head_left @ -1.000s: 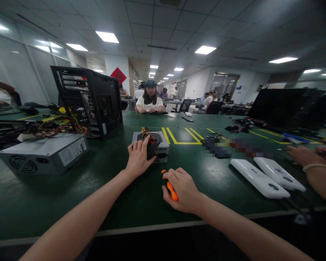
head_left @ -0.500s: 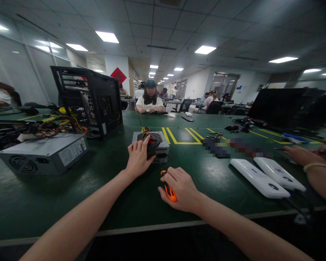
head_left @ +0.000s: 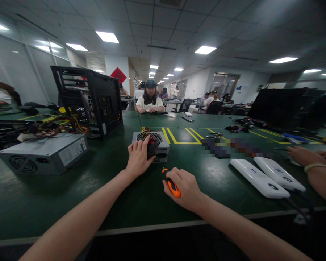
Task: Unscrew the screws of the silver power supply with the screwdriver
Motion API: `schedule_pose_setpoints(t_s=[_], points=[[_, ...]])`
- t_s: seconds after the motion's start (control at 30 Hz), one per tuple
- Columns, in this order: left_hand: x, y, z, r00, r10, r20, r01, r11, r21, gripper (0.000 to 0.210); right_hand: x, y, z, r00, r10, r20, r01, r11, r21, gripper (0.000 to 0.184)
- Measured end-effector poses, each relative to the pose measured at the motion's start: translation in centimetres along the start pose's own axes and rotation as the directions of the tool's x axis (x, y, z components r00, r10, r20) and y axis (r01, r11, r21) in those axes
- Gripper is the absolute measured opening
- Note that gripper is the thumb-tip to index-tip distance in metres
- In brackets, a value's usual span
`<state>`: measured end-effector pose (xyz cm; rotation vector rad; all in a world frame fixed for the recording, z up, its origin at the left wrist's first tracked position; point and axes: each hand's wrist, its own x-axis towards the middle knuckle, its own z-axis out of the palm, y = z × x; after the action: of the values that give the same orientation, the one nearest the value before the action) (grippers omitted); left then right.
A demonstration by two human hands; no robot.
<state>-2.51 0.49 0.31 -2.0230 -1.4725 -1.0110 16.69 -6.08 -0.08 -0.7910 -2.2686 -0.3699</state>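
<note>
A small grey power supply [head_left: 165,148] with a perforated case sits on the green table, a bundle of black, yellow and red cables [head_left: 152,142] lying on top. My left hand [head_left: 139,157] grips the power supply at its left side, fingers over the cables and thumb along the front face. In my right hand [head_left: 183,186] is an orange and black screwdriver [head_left: 174,189], fingers wrapped round the handle. Its thin shaft points up and left at the lower front of the power supply; whether the tip touches is too small to tell.
On the left are a larger power supply [head_left: 47,154] and an open black computer case [head_left: 91,101]. Two white devices [head_left: 260,178] with cords lie to the right, beside another person's hand [head_left: 304,156]. Across the green table [head_left: 119,214] sits a person [head_left: 150,99].
My right hand and the screwdriver have shifted slightly to the right. My left hand stays on the power supply. The other person's hand at the right has moved a little rightward.
</note>
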Motion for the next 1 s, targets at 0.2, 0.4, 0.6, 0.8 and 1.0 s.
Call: schedule_pose_setpoints(t_s=[0.2,0.4,0.6,0.8,1.0], points=[[0.0,0.0,-0.1,1.000,0.001,0.006,-0.001,1.000,0.012,0.074,0.0,0.2,0.0,0.999,-0.017,-0.042,0.016,0.999,-0.028,0.014],[0.1,-0.1,-0.1,1.000,-0.004,0.006,0.003,1.000,0.014,0.075,-0.1,0.2,-0.9,0.995,-0.082,0.053,0.089,0.988,-0.125,0.008],[0.1,0.0,-0.2,1.000,-0.009,0.019,0.010,1.000,-0.006,0.074,-0.5,-0.9,-1.7,0.995,0.024,0.095,-0.004,0.977,-0.213,0.017],[0.1,0.0,-0.2,1.000,-0.009,0.020,0.009,1.000,-0.015,0.074,0.0,-1.9,-1.5,0.954,0.288,0.080,-0.273,0.949,-0.156,0.031],[0.0,0.0,-0.1,1.000,0.010,0.027,-0.010,1.000,-0.005,0.073,0.6,-2.7,-1.3,0.968,0.222,0.121,-0.194,0.959,-0.207,0.016]])
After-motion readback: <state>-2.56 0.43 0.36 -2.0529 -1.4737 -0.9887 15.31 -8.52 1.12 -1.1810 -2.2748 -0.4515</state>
